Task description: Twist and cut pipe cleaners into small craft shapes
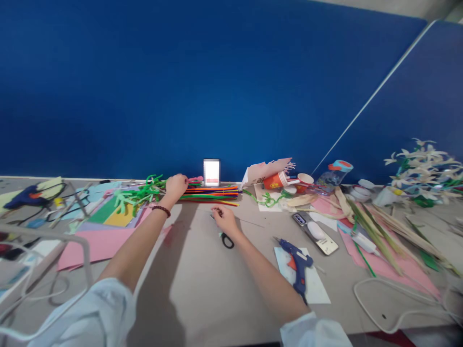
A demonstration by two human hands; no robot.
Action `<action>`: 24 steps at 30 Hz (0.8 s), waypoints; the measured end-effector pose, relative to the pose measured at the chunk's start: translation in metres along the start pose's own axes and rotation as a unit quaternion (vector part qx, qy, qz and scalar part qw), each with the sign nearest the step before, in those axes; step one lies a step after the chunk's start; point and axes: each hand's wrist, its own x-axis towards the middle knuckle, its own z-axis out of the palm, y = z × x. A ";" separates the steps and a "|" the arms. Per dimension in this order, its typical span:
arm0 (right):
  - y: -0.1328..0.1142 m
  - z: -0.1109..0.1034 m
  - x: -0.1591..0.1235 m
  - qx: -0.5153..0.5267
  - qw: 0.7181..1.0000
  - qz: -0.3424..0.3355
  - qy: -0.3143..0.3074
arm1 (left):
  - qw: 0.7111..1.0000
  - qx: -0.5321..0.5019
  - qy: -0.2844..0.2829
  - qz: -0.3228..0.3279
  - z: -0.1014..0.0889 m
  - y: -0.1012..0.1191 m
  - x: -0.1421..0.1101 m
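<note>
A flat bundle of long multicoloured pipe cleaners [210,193] lies along the far edge of the grey table [188,284], against a deep blue wall panel [181,86]. The left hand [176,187], with a dark beaded bracelet [161,210] on its wrist, sits at the bundle's left end, fingers curled down beside a tangle of twisted green pipe cleaners [141,197]; the hand hides whatever lies beneath it, so I cannot tell whether it is gripping a stem or only resting there. The right hand [224,220] is just in front of the bundle, its fingers drawn together near a thin dark sliver too small to make out, and its grip is equally unclear. Black-handled scissors [227,240] lie directly below that hand, their blades hard to see. Left of the bundle spreads a pink card sheet [94,248]; right of it, tipped orange paper cups [275,180] lie at the wall, and nearer, a blue hot glue gun [294,265] rests on white paper [307,284]. A blurred white card [211,172] stands behind the bundle, unreadable.
</note>
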 end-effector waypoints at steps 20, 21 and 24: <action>-0.003 -0.003 0.005 0.112 0.991 0.068 0.013 | 0.974 -0.090 0.016 0.205 0.044 0.044 -0.045; -0.005 -0.005 0.006 0.132 0.988 0.083 0.014 | 0.973 -0.096 0.028 0.208 0.044 0.043 -0.046; -0.012 -0.014 0.010 0.187 0.974 0.124 0.010 | 0.968 -0.123 0.075 0.207 0.045 0.043 -0.048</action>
